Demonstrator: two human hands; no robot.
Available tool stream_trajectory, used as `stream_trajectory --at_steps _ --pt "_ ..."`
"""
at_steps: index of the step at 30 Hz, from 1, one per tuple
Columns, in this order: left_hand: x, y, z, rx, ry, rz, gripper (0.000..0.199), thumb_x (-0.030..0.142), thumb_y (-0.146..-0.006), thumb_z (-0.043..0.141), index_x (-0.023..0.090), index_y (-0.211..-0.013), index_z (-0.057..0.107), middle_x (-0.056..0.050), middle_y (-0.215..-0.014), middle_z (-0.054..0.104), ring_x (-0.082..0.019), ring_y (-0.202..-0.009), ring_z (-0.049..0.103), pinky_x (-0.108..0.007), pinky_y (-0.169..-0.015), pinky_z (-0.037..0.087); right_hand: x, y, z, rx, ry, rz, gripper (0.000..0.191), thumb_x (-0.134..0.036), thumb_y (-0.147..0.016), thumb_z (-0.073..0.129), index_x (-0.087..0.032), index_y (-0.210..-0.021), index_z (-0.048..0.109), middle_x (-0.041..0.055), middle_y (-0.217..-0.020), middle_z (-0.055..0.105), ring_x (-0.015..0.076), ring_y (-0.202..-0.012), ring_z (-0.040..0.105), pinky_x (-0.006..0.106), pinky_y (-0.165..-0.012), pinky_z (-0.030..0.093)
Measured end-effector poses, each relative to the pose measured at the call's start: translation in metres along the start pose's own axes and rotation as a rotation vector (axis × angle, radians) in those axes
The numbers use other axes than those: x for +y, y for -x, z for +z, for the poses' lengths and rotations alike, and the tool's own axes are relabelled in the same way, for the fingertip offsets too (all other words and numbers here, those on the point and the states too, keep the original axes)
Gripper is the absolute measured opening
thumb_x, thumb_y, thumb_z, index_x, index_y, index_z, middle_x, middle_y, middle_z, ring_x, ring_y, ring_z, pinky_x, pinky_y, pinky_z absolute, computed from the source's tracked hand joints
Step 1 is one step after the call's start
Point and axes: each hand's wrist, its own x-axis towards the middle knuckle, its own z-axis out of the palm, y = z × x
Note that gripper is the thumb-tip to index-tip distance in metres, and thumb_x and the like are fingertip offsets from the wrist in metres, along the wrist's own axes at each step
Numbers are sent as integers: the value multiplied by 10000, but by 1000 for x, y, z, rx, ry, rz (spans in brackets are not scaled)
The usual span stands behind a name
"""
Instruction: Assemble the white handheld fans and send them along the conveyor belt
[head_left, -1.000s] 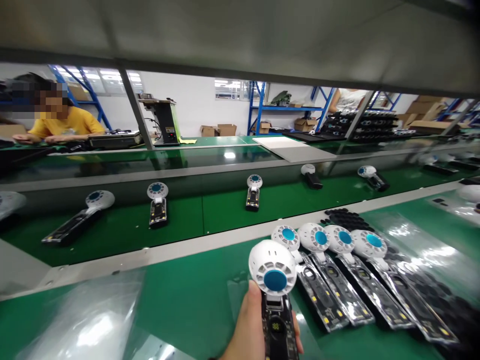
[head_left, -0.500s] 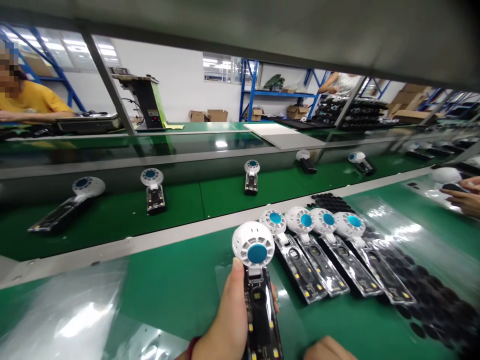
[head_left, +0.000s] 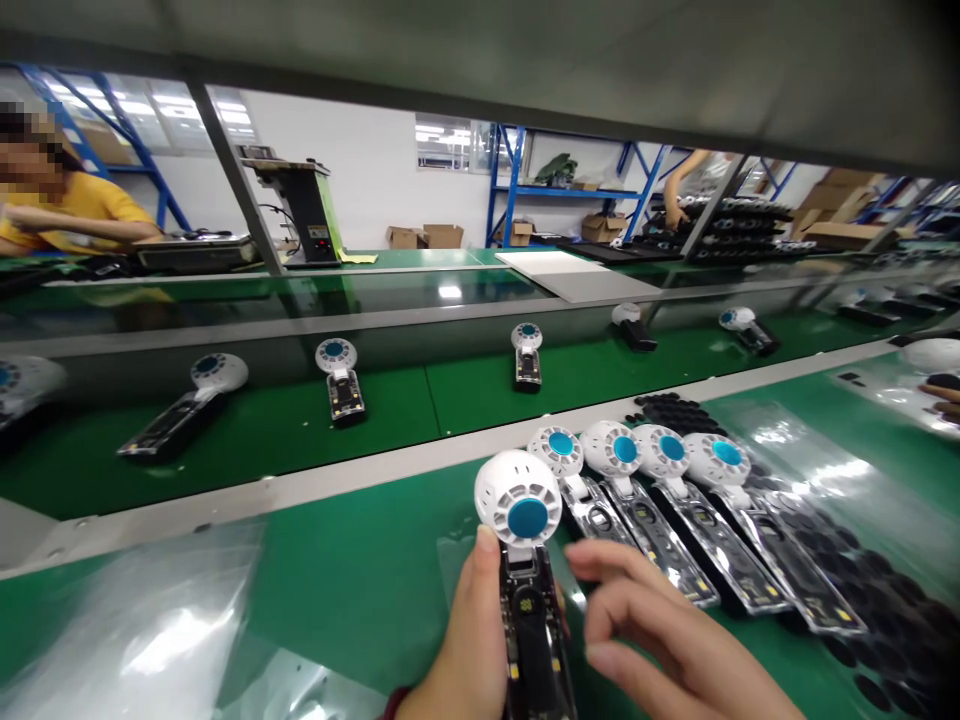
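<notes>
Green bench (head_left: 360, 580), fan (head_left: 525, 560) in left hand (head_left: 469, 650), right hand (head_left: 667, 640) beside

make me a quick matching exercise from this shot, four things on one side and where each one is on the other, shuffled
Things:
1. fan unit with the blue hub
2. row of four fan units
3. black round pads
4. cardboard boxes

Places:
A. on the floor by the far white wall
B. held up in the left hand
C. lying side by side on the near green table
D. heaped at the table's far edge, behind the row

Pairs: 1-B, 2-C, 3-D, 4-A
</notes>
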Motion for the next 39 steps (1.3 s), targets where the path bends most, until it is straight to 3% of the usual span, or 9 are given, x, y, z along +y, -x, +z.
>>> stream_trajectory --at_steps 2,4,8,17,23,30,35,37,39 --pt "1 0 1 44 -4 102 606 648 -741 372 108 -832 632 -86 -740 656 -220 -767 578 -342 -765 418 -13 -15 6 34 -4 38 101 -248 -759 496 -245 -670 546 0 -1214 456 186 -1122 451 269 -895 402" --pt "3 1 3 84 -5 176 542 587 -768 408 116 -932 620 -92 -898 659 -241 -933 546 -354 -888 359 -22 -25 12 28 -6 30 109 -223 -764 469 -232 -670 523 13 -1178 473 180 -1045 497 268 -840 431" --pt "7 3 7 111 -1 205 512 551 -778 430 123 -999 604 -90 -1035 631 -263 -1046 496 -368 -946 318 -28 -28 15 -3 38 3 117 -194 -763 448 -217 -658 494 29 -1050 515 163 -858 545 254 -718 460" --pt "8 3 9 77 -39 258 500 534 -798 403 123 -995 607 -85 -1104 610 -266 -1077 485 -347 -932 338 -30 -27 13 -10 149 -10 127 -179 -775 431 -221 -669 487 11 -1073 474 121 -781 542 213 -674 453" --pt "9 4 10 75 -45 243 498 532 -805 397 120 -1003 595 -88 -1131 597 -264 -1107 464 -347 -945 323 -29 -26 15 -31 281 -33 119 -172 -779 426 -226 -696 493 28 -1072 473 147 -822 557 243 -665 481" --pt "7 4 8 59 -41 219 530 545 -807 380 112 -1044 574 -100 -1123 599 -266 -1092 474 -359 -944 320 -28 -28 16 -11 450 -66 136 -147 -774 425 -233 -703 503 31 -932 516 167 -760 575 246 -554 492" --pt "6 2 7 93 -15 199 540 563 -784 410 110 -1019 586 -106 -1124 596 -274 -1106 461 -374 -958 314 -24 -26 19 58 400 -90 125 -143 -752 453 -243 -709 513 25 -1011 515 195 -892 558 259 -621 495" --pt "5 1 8 110 8 189 537 562 -779 418 114 -1020 591 -104 -1106 606 -271 -1091 475 -379 -965 314 -19 -25 23 119 308 -56 142 -150 -738 456 -259 -807 515 27 -1027 510 191 -900 557 281 -674 496" --pt "3 0 8 112 31 186 536 562 -773 428 119 -1023 599 -105 -1070 624 -275 -1068 495 -391 -963 319 -12 -24 27 181 188 13 286 -165 -718 467 -264 -986 475 34 -989 531 173 -833 575 279 -688 500"
